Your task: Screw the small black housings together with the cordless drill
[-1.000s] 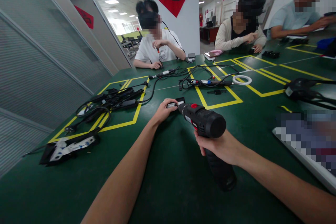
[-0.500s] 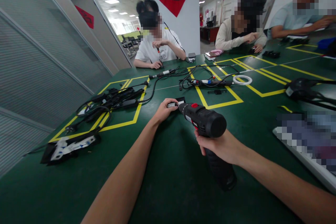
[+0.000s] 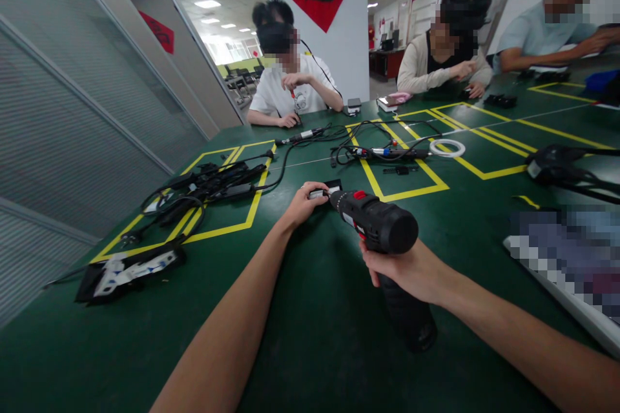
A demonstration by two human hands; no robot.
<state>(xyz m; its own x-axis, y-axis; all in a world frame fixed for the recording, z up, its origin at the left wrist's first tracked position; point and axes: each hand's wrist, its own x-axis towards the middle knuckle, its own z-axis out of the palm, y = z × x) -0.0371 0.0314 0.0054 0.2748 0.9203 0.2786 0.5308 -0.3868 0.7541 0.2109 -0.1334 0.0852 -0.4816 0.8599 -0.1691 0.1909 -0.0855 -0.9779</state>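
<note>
Drill pose unchanged vs 1 s ago: right hand wrapped tight on grip, left hand pinching small black part on desk at bit tip. Prob mid-screw, steady.

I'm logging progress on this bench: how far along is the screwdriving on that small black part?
In hand: the right hand grips the cordless drill, its tip against the small black part that the left hand steadies on the table. Nothing shows a screw finished. Left: black cabled units lie beside it, their state unclear.
</note>
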